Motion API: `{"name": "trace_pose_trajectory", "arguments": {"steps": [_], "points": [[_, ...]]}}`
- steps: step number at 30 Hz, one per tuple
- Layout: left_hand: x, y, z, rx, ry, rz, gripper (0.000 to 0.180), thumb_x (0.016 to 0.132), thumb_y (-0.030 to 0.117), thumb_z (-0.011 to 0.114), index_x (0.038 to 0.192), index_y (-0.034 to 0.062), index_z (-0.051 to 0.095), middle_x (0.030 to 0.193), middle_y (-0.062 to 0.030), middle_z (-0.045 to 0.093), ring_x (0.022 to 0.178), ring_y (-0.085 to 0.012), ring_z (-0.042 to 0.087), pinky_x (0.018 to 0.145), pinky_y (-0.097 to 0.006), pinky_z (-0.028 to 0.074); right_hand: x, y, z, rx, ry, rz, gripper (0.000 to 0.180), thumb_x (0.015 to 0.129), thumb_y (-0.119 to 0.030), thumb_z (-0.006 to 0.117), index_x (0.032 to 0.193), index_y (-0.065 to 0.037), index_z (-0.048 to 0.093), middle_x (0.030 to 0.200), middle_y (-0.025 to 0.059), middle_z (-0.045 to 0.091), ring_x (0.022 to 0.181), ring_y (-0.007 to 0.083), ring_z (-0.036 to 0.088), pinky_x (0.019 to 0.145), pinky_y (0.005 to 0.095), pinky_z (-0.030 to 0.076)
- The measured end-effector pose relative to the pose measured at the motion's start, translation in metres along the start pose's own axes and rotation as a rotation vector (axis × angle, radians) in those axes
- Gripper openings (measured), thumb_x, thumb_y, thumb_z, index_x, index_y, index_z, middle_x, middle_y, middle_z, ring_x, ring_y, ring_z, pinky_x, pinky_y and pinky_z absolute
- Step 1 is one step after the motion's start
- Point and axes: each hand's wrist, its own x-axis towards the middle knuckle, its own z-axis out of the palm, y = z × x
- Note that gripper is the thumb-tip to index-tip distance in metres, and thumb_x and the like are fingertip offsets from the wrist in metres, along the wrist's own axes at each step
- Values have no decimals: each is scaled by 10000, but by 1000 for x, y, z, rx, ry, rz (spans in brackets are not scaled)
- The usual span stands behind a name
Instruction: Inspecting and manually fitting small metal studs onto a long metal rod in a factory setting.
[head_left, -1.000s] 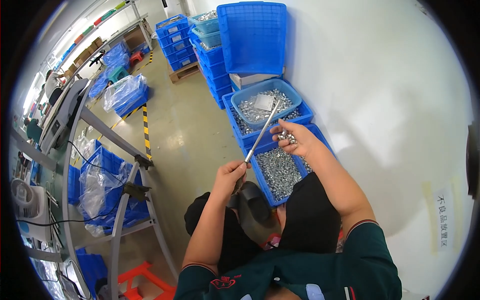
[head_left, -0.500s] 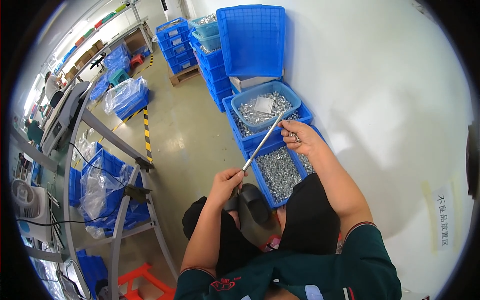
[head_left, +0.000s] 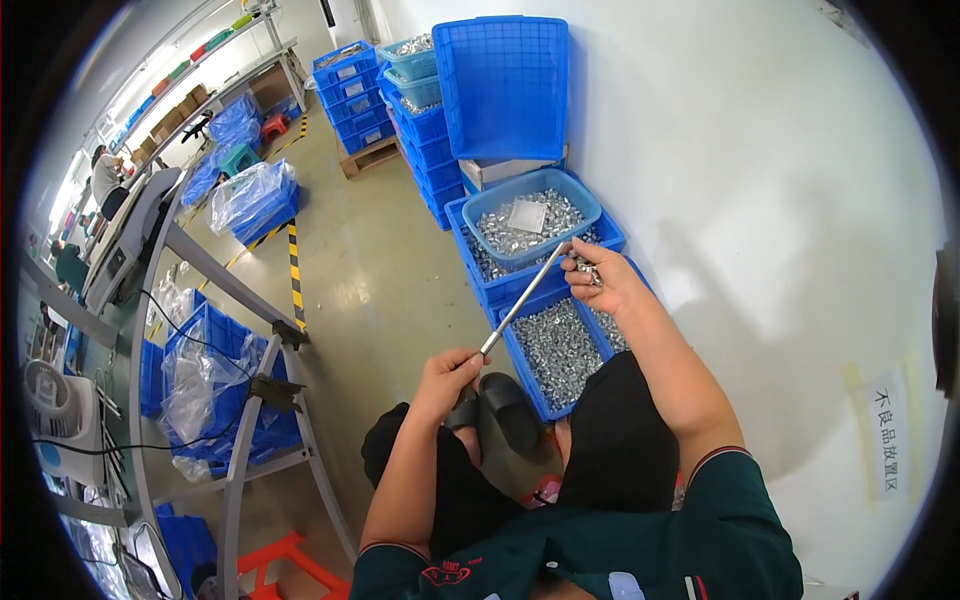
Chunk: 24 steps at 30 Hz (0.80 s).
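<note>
A slim metal rod [head_left: 522,302] slants up to the right in front of me. My left hand [head_left: 448,383] is closed round its lower end. At the rod's upper end are the thumb and forefinger of my right hand [head_left: 612,284], and its other fingers curl round several small metal parts [head_left: 592,272]. Whether a part sits on the rod's tip is too small to tell. Under the right hand stands a blue crate [head_left: 519,372] of small shiny metal parts. Just beyond is a light-blue basin [head_left: 515,262] of similar parts, with a clear flat piece lying on them.
An upright blue crate [head_left: 505,90] and stacked blue crates [head_left: 355,95] stand farther back by the white wall [head_left: 720,150]. To my left are a grey metal frame [head_left: 235,480] and plastic-covered crates [head_left: 205,370]. An orange stool [head_left: 290,560] sits at lower left. Other people are far left.
The rod's upper end and my right hand have dropped slightly. My left hand has shifted a little down and left, still on the rod.
</note>
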Motion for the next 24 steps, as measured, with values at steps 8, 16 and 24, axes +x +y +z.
{"name": "trace_pose_trajectory", "arguments": {"steps": [8,16,24], "points": [[-3,1,-3,-26,-15,-43,222,863,182,551,920,-21,624,604,25,496,570,-50,443,536,-197,331,-1,-1,1,35,-79,-36,223,894,-269,525,882,-46,525,652,32,469,432,54,371,319,166,251],[-3,-2,-5,18,-40,-48,225,876,199,526,942,4,616,606,30,502,509,-35,404,462,-193,290,-2,0,6,-83,-40,-57,234,880,-283,550,883,-49,542,586,8,480,415,46,364,324,167,241],[-3,-5,-6,7,-14,-21,211,866,171,554,932,-14,632,613,36,485,557,-44,433,502,-192,328,-3,2,14,-211,-18,-143,216,884,-254,548,866,-39,553,591,5,494,415,43,369,327,166,246]]}}
